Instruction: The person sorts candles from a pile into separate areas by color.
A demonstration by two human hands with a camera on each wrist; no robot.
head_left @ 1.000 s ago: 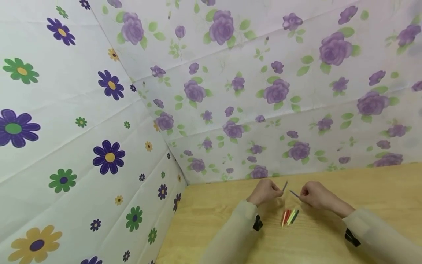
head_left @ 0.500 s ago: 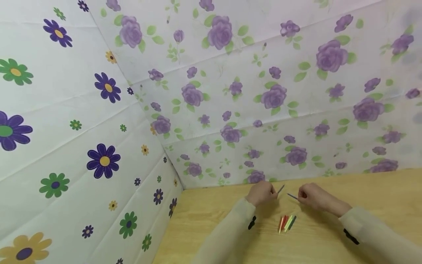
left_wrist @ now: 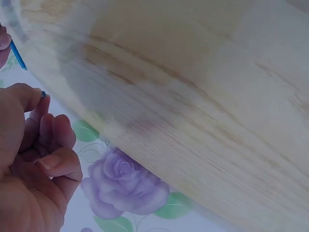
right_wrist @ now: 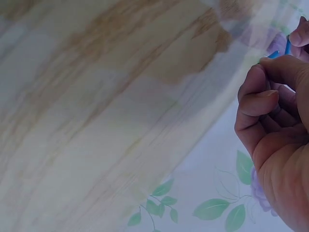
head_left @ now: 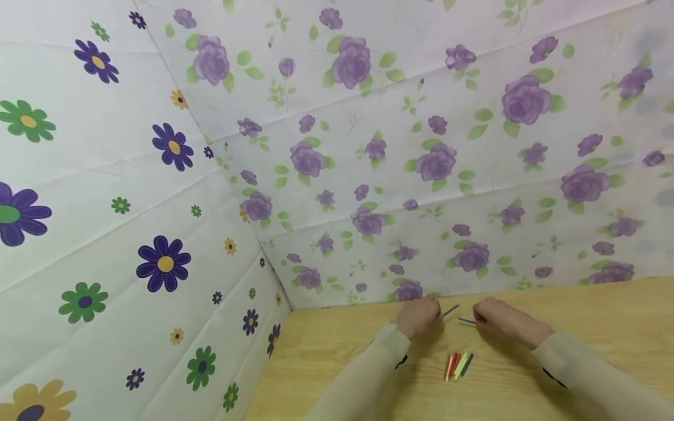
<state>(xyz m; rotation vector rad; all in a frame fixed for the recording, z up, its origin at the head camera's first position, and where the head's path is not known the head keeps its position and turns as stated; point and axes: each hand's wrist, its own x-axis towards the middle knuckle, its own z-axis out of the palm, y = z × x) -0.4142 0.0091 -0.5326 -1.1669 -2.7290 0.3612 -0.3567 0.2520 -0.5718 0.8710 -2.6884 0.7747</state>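
Observation:
My left hand [head_left: 420, 316] pinches a thin blue stick [head_left: 451, 310] that points up and right from the fingertips. Facing it, my right hand [head_left: 508, 321] pinches a second blue stick [head_left: 466, 320], lying almost level and pointing left. The free ends come close, one just above the other. In the left wrist view, only the tip [left_wrist: 43, 94] of the left stick shows between thumb and forefinger, while the right hand's stick [left_wrist: 18, 54] slants down. The right wrist view shows the right stick [right_wrist: 274, 54] poking out past the thumb, beside the left one [right_wrist: 288, 46].
On the wooden table [head_left: 326, 362], a small row of short coloured sticks [head_left: 458, 366] in red, white, yellow and dark green lies between the forearms. Behind the hands rises a purple-flowered cloth [head_left: 368, 175], and a daisy-print cloth [head_left: 131, 292] stands at the left.
Both sticks have tilted: the left one leans further right and the right one is flatter. The fingers cover more of the right stick. The head view has shifted slightly, lowering the scene.

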